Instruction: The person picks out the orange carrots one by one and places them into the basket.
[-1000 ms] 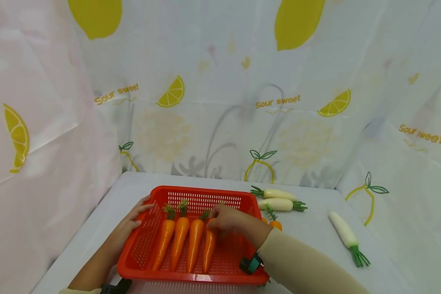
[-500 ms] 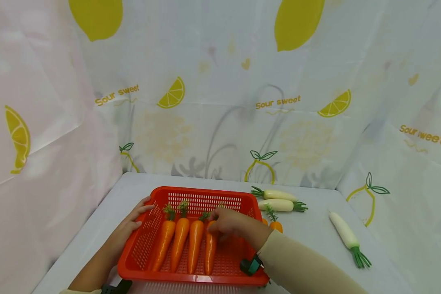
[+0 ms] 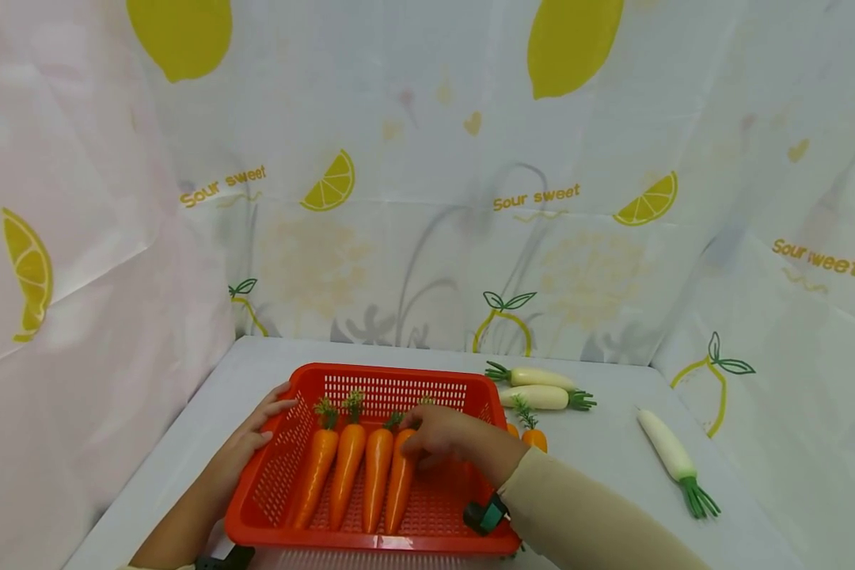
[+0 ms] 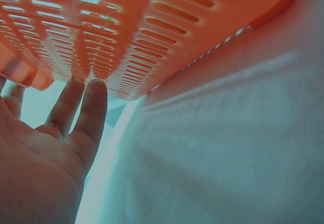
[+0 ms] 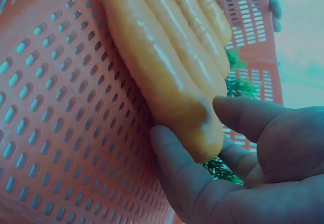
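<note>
Several orange carrots with green tops lie side by side in a red perforated basket [image 3: 435,538]. My right hand [image 3: 438,434] reaches into the basket and holds the rightmost carrot [image 3: 399,483] near its leafy end. In the right wrist view, the thumb and fingers [image 5: 174,155] sit on either side of that carrot's thick end. Its leaves are partly hidden by the hand. My left hand [image 3: 245,435] rests against the basket's left side at the rim. In the left wrist view, two fairly straight fingers [image 4: 91,107] touch the outside of the slotted wall.
Two white radishes [image 3: 537,397] lie behind the basket's right corner, beside a carrot [image 3: 534,439] partly hidden by the right arm. Another white radish [image 3: 666,447] lies farther right on the white table [image 3: 598,451]. Lemon-printed cloth [image 3: 399,261] hangs behind and at both sides.
The rightmost carrot has swung with its tip first slightly right, then left, and now lies closer to its neighbour. The right hand stays at its top; the left hand has hardly moved.
</note>
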Motion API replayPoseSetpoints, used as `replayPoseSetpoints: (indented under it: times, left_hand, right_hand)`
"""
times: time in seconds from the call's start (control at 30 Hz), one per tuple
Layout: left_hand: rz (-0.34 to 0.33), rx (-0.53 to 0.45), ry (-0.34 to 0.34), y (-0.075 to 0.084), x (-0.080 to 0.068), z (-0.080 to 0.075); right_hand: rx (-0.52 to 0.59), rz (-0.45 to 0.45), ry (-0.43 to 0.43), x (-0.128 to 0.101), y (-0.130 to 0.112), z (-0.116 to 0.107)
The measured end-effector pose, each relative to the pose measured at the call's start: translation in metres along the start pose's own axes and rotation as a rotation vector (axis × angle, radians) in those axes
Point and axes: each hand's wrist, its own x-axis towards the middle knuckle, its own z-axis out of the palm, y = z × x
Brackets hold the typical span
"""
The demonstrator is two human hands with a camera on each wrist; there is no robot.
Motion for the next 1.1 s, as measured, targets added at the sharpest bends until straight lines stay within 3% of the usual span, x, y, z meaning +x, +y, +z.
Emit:
replayPoseSetpoints:
  times: [0.23, 0.67, 0.93, 1.1]
  left_hand:
    - [-0.033, -0.004, 0.009, -0.001, -0.001, 0.0]
    - [-0.009, 0.006, 0.002, -0.002, 0.0, -0.001]
    - [-0.022, 0.001, 0.007, -0.001, -0.001, 0.0]
    - [-0.022, 0.011, 0.018, 0.002, -0.001, 0.002]
  right_hand:
    - [-0.007, -0.01, -0.001, 0.0, 0.002, 0.001]
    - [0.023, 0.003, -0.028, -0.004, -0.002, -0.009]
    - [-0.083, -0.022, 0.068, -0.013, -0.009, -0.014]
    - [-0.082, -0.047, 0.071, -0.02, -0.01, -0.019]
